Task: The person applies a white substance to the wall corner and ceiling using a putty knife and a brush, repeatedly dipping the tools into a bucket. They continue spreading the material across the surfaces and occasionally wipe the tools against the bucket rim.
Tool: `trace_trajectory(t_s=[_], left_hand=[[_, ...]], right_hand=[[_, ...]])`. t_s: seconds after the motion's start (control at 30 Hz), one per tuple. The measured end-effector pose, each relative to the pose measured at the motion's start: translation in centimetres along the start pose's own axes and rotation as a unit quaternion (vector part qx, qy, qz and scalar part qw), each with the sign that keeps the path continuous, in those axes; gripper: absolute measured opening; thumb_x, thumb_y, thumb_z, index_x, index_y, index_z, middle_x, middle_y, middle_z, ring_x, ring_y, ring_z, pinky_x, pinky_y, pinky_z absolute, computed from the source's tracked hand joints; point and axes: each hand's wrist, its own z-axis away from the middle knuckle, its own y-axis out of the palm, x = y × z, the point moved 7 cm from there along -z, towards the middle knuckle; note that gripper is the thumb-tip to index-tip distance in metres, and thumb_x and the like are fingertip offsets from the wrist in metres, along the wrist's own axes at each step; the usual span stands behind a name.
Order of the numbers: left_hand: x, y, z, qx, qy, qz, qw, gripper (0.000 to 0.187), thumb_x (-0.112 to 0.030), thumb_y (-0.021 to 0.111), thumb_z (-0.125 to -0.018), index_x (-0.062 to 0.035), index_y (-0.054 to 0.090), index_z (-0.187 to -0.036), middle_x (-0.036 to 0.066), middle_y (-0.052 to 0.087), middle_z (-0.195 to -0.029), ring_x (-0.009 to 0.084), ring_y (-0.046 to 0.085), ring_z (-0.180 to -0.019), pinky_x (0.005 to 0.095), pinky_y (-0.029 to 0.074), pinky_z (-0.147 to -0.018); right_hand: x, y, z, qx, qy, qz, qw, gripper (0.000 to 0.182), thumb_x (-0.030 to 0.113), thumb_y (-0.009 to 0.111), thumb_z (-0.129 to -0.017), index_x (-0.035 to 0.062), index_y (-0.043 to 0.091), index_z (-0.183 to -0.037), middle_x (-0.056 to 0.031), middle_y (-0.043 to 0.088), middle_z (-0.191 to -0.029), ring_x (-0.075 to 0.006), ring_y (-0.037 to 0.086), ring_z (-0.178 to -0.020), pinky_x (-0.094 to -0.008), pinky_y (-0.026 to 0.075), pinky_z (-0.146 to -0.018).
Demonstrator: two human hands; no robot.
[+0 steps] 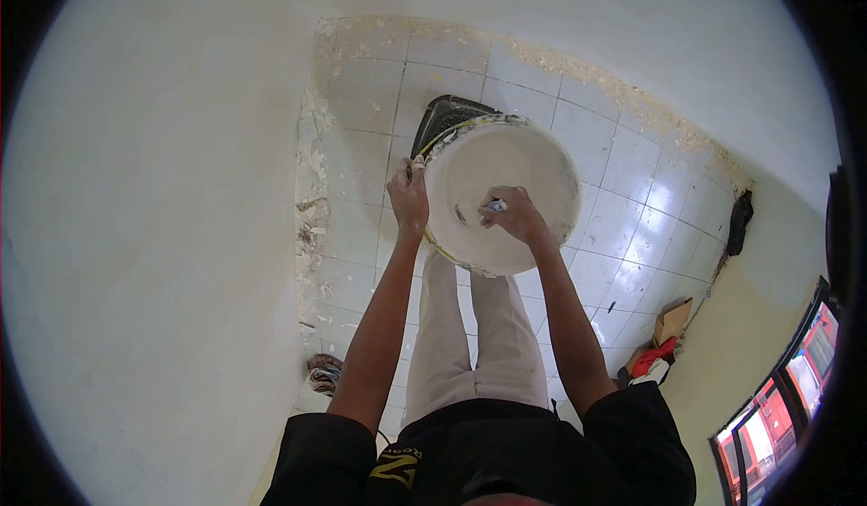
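Note:
A large round bucket [571,167] with a pale, smeared rim holds a whitish mixture [488,158]. My left hand [409,197] grips the bucket's left rim, fingers wrapped at its edge. Over the middle of the bucket, my right hand [513,214] is closed around a small tool [495,205], whose lower end dips into the mixture and is mostly hidden. Behind the bucket's upper left side sits a black tray [444,113], partly covered by it.
White floor tiles [357,167] carry plaster flakes along the walls. A dark object [741,221] lies by the right wall. Lower right are a cardboard piece [671,322] and red cloth [652,357]. A bundled cloth [323,373] lies lower left; a window [768,425] is at right.

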Motion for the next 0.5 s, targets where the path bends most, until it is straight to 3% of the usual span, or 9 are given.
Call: trace_trajectory(t_s=[0.07, 0.13, 0.17, 0.2, 0.3, 0.37, 0.5], left_hand=[[0.1, 0.0, 0.0, -0.018, 0.021, -0.015, 1.000, 0.029, -0.020, 0.050, -0.092, 0.0058, 0.053, -0.081, 0.013, 0.050, -0.063, 0.0174, 0.040, -0.062, 0.0352, 0.038, -0.058], [-1.3, -0.5, 0.1, -0.036, 0.043, -0.029, 0.998, 0.029, -0.020, 0.050, -0.092, 0.0066, 0.054, -0.083, 0.015, 0.052, -0.064, 0.0189, 0.042, -0.062, 0.0367, 0.039, -0.059], [-1.9, -0.7, 0.2, 0.006, -0.007, -0.011, 1.000, 0.030, -0.023, 0.052, -0.091, 0.0068, 0.057, -0.091, 0.021, 0.056, -0.072, 0.0293, 0.050, -0.067, 0.0412, 0.041, -0.064], [-2.0, -0.6, 0.3, 0.048, -0.057, 0.007, 0.997, 0.034, -0.025, 0.053, -0.090, 0.0070, 0.059, -0.100, 0.027, 0.061, -0.080, 0.0398, 0.057, -0.073, 0.0458, 0.043, -0.069], [-1.4, -0.5, 0.0, -0.005, 0.007, -0.014, 1.000, 0.032, -0.024, 0.053, -0.089, 0.0072, 0.059, -0.095, 0.027, 0.060, -0.076, 0.0403, 0.058, -0.070, 0.0456, 0.042, -0.066], [-2.0, -0.8, 0.3, -0.004, 0.003, -0.005, 1.000, 0.031, -0.023, 0.053, -0.089, 0.0070, 0.059, -0.095, 0.027, 0.061, -0.076, 0.0411, 0.058, -0.069, 0.0458, 0.043, -0.066], [-1.8, -0.6, 0.3, 0.008, 0.000, 0.006, 1.000, 0.029, -0.022, 0.053, -0.089, 0.0062, 0.059, -0.094, 0.027, 0.060, -0.075, 0.0410, 0.057, -0.068, 0.0453, 0.042, -0.065]], right_hand=[[2.2, 1.2, 0.0, 0.032, -0.086, 0.198, 0.976, 0.018, 0.014, 0.066, -0.076, 0.0011, 0.063, -0.088, -0.0148, 0.065, -0.091, -0.0299, 0.062, -0.093, -0.0396, 0.048, -0.084], [3.4, 1.9, 0.0, 0.042, -0.086, 0.213, 0.972, 0.019, 0.015, 0.066, -0.074, 0.0021, 0.064, -0.089, -0.0145, 0.064, -0.093, -0.0322, 0.057, -0.100, -0.0414, 0.045, -0.088], [3.7, 2.2, 0.1, 0.053, -0.085, 0.228, 0.969, 0.020, 0.016, 0.066, -0.073, 0.0032, 0.064, -0.089, -0.0142, 0.064, -0.096, -0.0344, 0.052, -0.107, -0.0432, 0.041, -0.093], [3.7, 2.3, 0.2, 0.053, -0.086, 0.227, 0.969, 0.020, 0.016, 0.066, -0.073, 0.0032, 0.064, -0.089, -0.0142, 0.064, -0.096, -0.0344, 0.052, -0.107, -0.0432, 0.041, -0.093], [3.3, 1.1, 0.8, -0.013, -0.095, 0.219, 0.971, 0.020, 0.015, 0.064, -0.074, 0.0031, 0.064, -0.091, -0.0158, 0.063, -0.095, -0.0355, 0.052, -0.105, -0.0434, 0.042, -0.092], [3.0, -0.6, 1.5, -0.092, -0.118, 0.215, 0.965, 0.020, 0.014, 0.063, -0.076, 0.0038, 0.064, -0.093, -0.0163, 0.062, -0.097, -0.0368, 0.053, -0.100, -0.0436, 0.042, -0.090], [2.6, -1.6, 2.5, -0.076, -0.071, 0.209, 0.972, 0.019, 0.014, 0.062, -0.078, 0.0047, 0.065, -0.094, -0.0157, 0.062, -0.098, -0.0359, 0.055, -0.098, -0.0432, 0.041, -0.090]])
